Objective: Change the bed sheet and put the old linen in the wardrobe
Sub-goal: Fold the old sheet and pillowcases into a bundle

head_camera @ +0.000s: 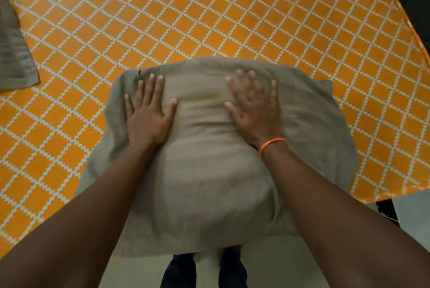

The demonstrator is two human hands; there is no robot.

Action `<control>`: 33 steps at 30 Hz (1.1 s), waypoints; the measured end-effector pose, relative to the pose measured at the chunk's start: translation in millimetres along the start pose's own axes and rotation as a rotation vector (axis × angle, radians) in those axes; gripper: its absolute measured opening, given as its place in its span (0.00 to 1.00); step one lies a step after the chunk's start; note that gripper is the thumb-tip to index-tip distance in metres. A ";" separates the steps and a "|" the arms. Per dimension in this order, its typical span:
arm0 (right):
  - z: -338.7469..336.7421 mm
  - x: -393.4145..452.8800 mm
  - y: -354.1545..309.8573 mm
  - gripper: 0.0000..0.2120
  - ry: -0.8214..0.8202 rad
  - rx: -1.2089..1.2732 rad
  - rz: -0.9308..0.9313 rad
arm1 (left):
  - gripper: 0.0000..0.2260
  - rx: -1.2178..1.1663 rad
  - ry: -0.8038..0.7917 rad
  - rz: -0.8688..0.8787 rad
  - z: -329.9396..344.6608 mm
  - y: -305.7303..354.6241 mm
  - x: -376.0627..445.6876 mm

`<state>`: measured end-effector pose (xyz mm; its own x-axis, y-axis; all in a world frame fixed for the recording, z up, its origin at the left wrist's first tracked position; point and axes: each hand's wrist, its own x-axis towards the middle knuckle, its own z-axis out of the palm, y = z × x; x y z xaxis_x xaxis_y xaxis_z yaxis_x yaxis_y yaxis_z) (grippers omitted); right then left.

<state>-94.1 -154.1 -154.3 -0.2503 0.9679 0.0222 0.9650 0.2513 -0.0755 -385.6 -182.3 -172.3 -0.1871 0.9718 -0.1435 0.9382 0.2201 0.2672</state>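
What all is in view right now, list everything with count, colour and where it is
Pillow: one, grey-brown, centre, on the sheet at the bed's near edge.
Bed sheet: one, orange with white lattice, spread across the bed.
Folded cloth: one, grey-brown, far left on the sheet.
Floor: pale, bottom edge.
Wristband: one, orange, right wrist.
Left hand: flat on the pillow.
Right hand: flat on the pillow, blurred.
Legs: two, dark trousers, bottom centre.

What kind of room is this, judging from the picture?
Most likely a bedroom. An orange sheet with a white lattice pattern covers a wide flat bed, both hands press flat on a grey-brown pillow, and more grey-brown linen lies at the far left.
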 end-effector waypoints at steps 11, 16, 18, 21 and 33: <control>-9.5 -55.6 113.0 0.28 -0.275 0.158 0.871 | 0.29 -0.072 -0.003 -0.233 -12.4 -102.0 -40.4; -47.2 -48.7 3.3 0.29 -0.066 0.133 0.715 | 0.28 -0.201 0.099 -0.070 -50.1 -45.9 -79.2; -57.9 -67.3 -80.3 0.29 -0.053 0.148 0.417 | 0.26 -0.318 0.030 0.096 -49.3 -8.7 -116.5; -55.5 -114.9 -165.4 0.31 -0.225 0.110 0.133 | 0.24 -0.312 -0.119 0.057 -31.9 3.6 -167.4; -22.1 -248.6 30.3 0.29 -0.071 0.048 0.593 | 0.28 -0.041 -0.101 -0.271 -19.9 -32.7 -178.0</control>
<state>-0.9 -387.1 -140.0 0.3239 0.9403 -0.1042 0.9373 -0.3339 -0.0996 -388.8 -360.8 -136.5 -0.3976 0.8640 -0.3088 0.8448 0.4761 0.2443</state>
